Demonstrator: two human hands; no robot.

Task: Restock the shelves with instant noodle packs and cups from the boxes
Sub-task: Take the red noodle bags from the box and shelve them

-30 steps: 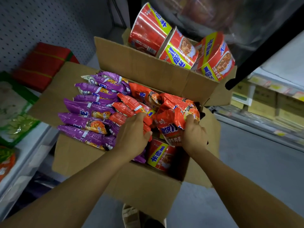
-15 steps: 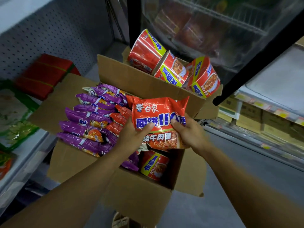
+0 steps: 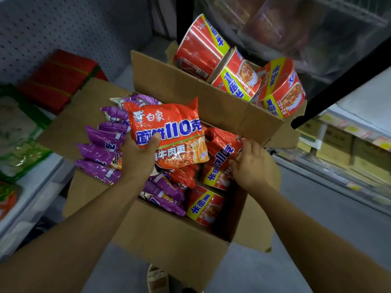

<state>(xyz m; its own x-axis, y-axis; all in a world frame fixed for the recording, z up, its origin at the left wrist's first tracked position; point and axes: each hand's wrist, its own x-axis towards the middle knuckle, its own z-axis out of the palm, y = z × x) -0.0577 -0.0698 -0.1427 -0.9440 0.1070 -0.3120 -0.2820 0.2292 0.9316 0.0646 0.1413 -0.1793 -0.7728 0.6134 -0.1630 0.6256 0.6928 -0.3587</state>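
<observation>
— What is sitting in the near cardboard box?

— Purple noodle packs are lying in rows along its left side, orange packs are piled in the middle, and two red noodle cups are lying on their sides at the near right corner. A second box is standing just behind it, with three large red cups tipping out over its rim.

— And the hands?

— The left hand is holding one orange noodle pack up above the box, thumb across the front, fingers curling behind; that grip is holding the pack firmly. The right hand is reaching into the box, its grip pinching the edge of another orange pack that is resting on the pile.

— What is on the left?

— A shelf is carrying green and red packets.
</observation>
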